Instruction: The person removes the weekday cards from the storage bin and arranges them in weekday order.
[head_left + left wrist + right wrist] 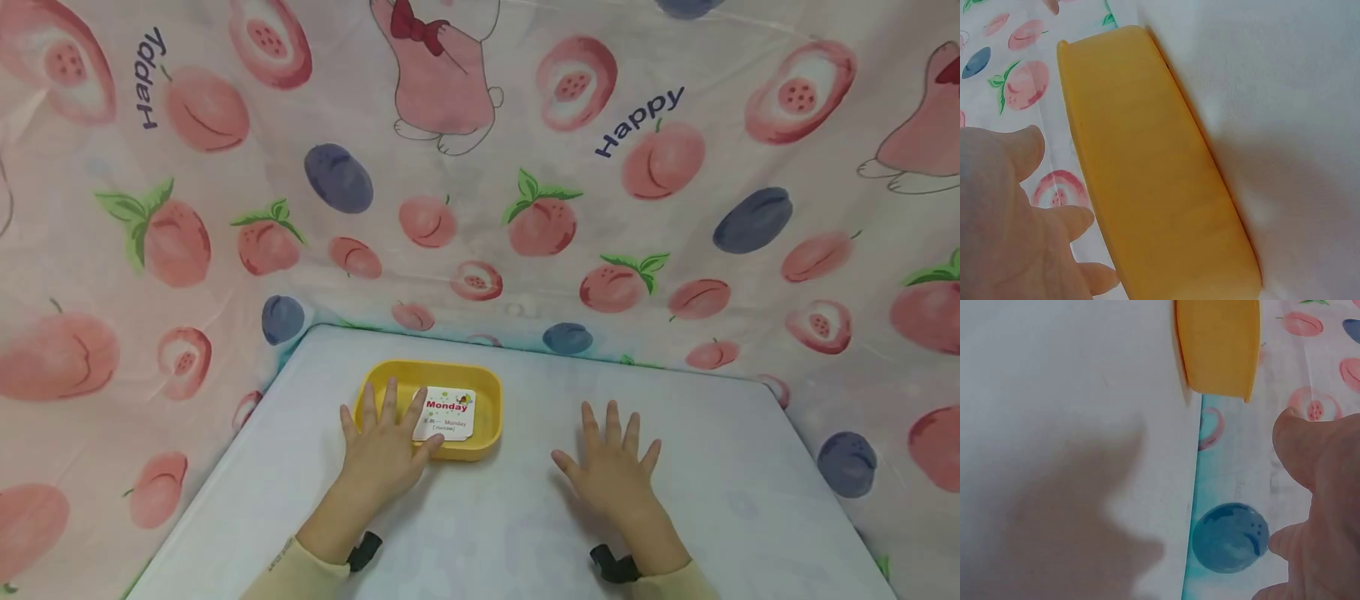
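A yellow tray (489, 417) lies on the white table, left of the middle in the head view. Inside it is a white card (448, 414) printed "Monday" with small stars and a picture; whether more cards lie beneath cannot be told. My left hand (386, 454) is spread over the tray's near left side, hiding part of it and the card's left edge. In the left wrist view the tray's side wall (1154, 169) stands beside the fingers. Well to the right of the tray, my right hand (613, 471) hovers with straight, spread fingers, holding nothing.
The white tabletop (495, 525) narrows towards the back. Behind it and at both sides hangs a pink curtain (465, 183) with fruit prints and "Happy" lettering. A black strap piece (365, 552) sits at the left wrist and another black piece (615, 565) at the right.
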Demonstrator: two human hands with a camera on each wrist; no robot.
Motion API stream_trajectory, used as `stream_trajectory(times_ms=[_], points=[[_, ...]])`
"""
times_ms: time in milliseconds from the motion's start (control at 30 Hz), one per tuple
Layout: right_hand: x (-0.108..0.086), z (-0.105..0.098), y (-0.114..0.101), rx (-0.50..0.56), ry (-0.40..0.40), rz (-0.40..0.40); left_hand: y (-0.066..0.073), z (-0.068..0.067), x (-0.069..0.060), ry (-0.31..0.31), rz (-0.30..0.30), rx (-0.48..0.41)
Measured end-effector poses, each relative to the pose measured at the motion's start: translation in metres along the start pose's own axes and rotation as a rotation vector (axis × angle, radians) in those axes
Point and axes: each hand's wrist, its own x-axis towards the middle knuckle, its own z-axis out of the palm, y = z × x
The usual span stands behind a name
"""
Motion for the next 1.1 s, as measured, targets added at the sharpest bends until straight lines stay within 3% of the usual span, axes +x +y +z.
stream_trajectory(times_ms=[400, 633, 933, 1100], points=[[0.008, -0.010, 0.002, 0.007, 0.000, -0.058, -0.007, -0.010, 0.001, -0.083, 0.004, -0.094], [0.019, -0.012, -0.008, 0.049, 0.043, -0.102, -0.020, -0.012, 0.010, -0.109, -0.027, -0.157], [0.029, -0.010, -0.020, 0.054, 0.075, -0.159, -0.040, -0.027, 0.014, -0.125, -0.015, -0.269], [0.034, -0.012, -0.027, 0.053, 0.093, -0.202, -0.053, -0.034, 0.017, -0.159, -0.038, -0.331]])
